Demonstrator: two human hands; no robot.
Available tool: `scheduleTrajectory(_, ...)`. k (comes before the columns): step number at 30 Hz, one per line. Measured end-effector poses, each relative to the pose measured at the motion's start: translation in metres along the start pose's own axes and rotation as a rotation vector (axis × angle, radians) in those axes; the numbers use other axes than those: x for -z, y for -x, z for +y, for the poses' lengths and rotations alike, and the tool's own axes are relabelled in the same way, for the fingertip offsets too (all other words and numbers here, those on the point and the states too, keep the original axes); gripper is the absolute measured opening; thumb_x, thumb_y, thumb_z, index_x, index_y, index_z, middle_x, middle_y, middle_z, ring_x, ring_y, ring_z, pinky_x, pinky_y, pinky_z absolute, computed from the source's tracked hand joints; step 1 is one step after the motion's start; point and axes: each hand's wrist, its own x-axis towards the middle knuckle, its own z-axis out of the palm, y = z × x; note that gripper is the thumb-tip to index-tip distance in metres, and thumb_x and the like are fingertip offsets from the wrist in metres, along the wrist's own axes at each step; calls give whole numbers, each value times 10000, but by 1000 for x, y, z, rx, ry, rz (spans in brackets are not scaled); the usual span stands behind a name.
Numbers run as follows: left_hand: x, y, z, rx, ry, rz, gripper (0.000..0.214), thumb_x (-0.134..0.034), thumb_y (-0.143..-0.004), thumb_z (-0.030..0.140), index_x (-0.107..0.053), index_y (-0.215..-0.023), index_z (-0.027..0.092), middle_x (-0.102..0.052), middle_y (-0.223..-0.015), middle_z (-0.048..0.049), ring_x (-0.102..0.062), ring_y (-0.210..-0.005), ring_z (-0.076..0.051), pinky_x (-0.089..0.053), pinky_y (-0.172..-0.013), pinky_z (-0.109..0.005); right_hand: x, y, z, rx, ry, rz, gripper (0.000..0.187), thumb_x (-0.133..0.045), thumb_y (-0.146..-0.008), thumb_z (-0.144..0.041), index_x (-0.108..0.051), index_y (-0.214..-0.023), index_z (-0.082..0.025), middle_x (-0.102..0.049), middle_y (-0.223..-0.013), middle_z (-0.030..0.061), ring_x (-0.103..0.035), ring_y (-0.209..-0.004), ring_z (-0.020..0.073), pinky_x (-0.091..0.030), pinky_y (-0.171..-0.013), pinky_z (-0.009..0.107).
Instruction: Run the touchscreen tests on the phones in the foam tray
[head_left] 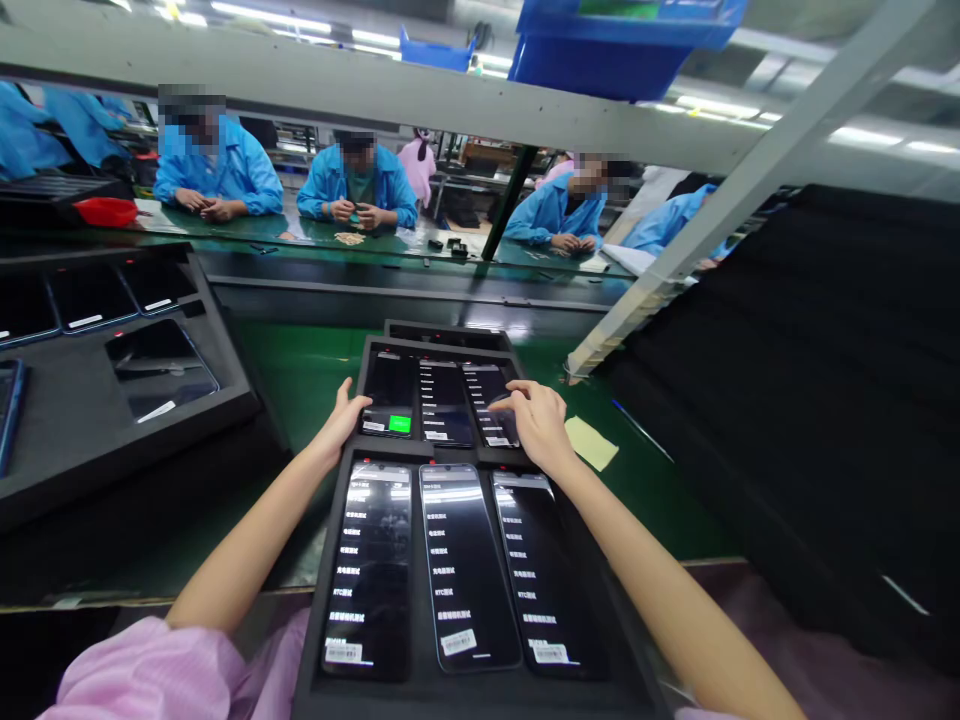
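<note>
In front of me lies a black foam tray [457,456] with two rows of smartphones. My left hand [341,425] is at the tray's left rim, fingers apart, beside the upper-left phone [390,390], whose dark screen shows a green box. Over the upper-right phone [484,395] is my right hand [538,425], fingers stretched out onto or just above its screen and holding nothing. The upper-middle phone [444,400] shows a list of white text. Similar lists light the lower-left phone [369,570], lower-middle phone [466,560] and lower-right phone [546,570]. Each bears a white label near its bottom.
Another foam tray [225,385] with several phones stands to the left. A yellow paper [591,443] and a blue pen [641,430] lie on the green bench at right. A slanted post [675,250] and black cloth [810,400] border the right. Co-workers sit opposite.
</note>
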Motion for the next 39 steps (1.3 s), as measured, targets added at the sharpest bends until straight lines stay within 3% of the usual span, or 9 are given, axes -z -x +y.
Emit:
scheduleTrajectory(6,4,13,-4,36,42,5,746,-520,-759,290,-173,-1419,255,-593,-1133,-61,-634,-831,-170,-485,-746,-271,-2,3,5,-70,45,-51,511,-236,-867,-311,-712,-691,-263,-575,-1050,55,-469,-1077,239,-247,-1021,491)
scheduleTrajectory(10,11,39,-11,67,85,-43,741,-520,-768,292,-166,-1419,291,-614,-1119,-50,-644,-831,-171,-479,-768,-279,9,14,1,-70,32,40,512,-228,-871,-297,-716,-721,-263,-578,-1050,60,-478,-1054,239,-268,-1008,476)
scheduleTrajectory(13,18,75,-20,107,106,-64,768,-533,-749,280,-159,-1419,319,-630,-1110,-34,-645,-859,-178,-468,-807,-295,27,46,1,-44,8,84,513,-218,-885,-316,-716,-770,-276,-571,-1060,55,-476,-1058,240,-282,-997,476)
scheduleTrajectory(17,26,120,-37,143,102,-65,835,-581,-690,302,-168,-1414,361,-596,-1194,-30,-644,-904,-205,-477,-810,-317,47,112,-2,-22,15,7,487,-237,-894,-334,-713,-801,-290,-564,-1074,41,-474,-1078,231,-235,-1035,497)
scheduleTrajectory(20,29,138,-48,154,104,-35,872,-609,-658,313,-174,-1412,371,-563,-1252,-24,-642,-928,-221,-488,-798,-321,52,156,-8,-47,41,-11,481,-239,-898,-317,-712,-814,-303,-564,-1079,35,-486,-1073,220,-181,-1061,524)
scheduleTrajectory(23,28,142,-52,164,115,-17,922,-625,-623,296,-161,-1416,361,-562,-1256,-21,-637,-949,-229,-504,-764,-304,51,181,-14,-45,46,-37,477,-238,-901,-299,-711,-848,-321,-559,-1093,32,-495,-1065,215,-163,-1062,545)
scheduleTrajectory(32,25,144,-50,155,91,-8,900,-599,-623,288,-183,-1420,326,-557,-1264,-27,-634,-952,-225,-511,-762,-292,46,190,-23,-4,95,-66,452,-268,-893,-291,-715,-839,-330,-563,-1098,32,-495,-1056,229,-187,-1044,581)
scheduleTrajectory(35,26,149,-52,158,97,-12,884,-592,-640,292,-182,-1422,324,-527,-1300,-23,-625,-976,-226,-505,-784,-293,42,189,-40,47,107,-24,456,-258,-890,-279,-711,-876,-329,-558,-1115,39,-487,-1061,234,-197,-1043,581)
scheduleTrajectory(39,25,155,-55,156,133,-3,883,-590,-643,292,-176,-1423,318,-497,-1333,-20,-597,-1032,-242,-491,-823,-314,31,186,-70,157,64,-115,442,-267,-890,-240,-684,-981,-355,-546,-1161,32,-459,-1110,227,-206,-1053,560)
